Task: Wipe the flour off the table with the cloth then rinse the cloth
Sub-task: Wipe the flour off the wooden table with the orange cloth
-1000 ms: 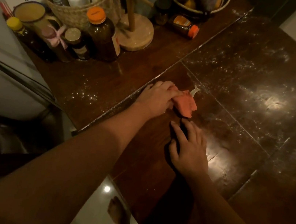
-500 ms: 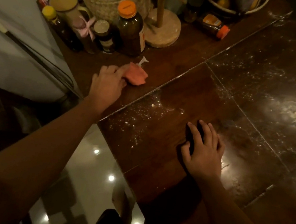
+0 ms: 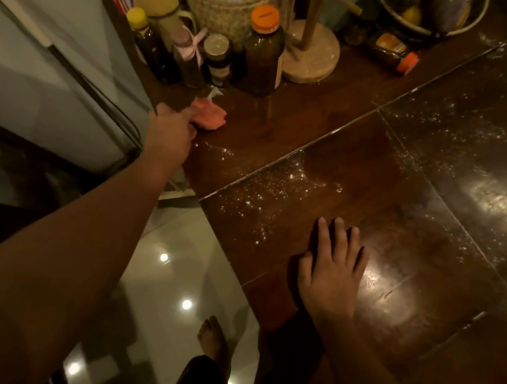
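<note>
A crumpled pink cloth [image 3: 209, 116] lies on the dark wooden table [image 3: 336, 132] near its left edge, just in front of the bottles. My left hand [image 3: 170, 133] grips the cloth's near side, fingers curled over it at the table's edge. Flat on the table near the front edge, my right hand [image 3: 334, 269] rests with fingers straight and spread. White flour [image 3: 266, 187] is scattered between the two hands. More flour [image 3: 471, 132] dusts the far right panels.
Several bottles and jars [image 3: 260, 51] stand at the table's back left, with a woven basket [image 3: 236, 15], a wooden stand [image 3: 311, 52], a lying bottle [image 3: 394, 53] and a fruit bowl [image 3: 427, 10] behind. Glossy floor tiles [image 3: 173, 278] and my foot [image 3: 213, 340] lie below.
My left hand has dragged the cloth from the table's middle toward the left edge near the bottles. The right hand stays planted. The view has shifted left.
</note>
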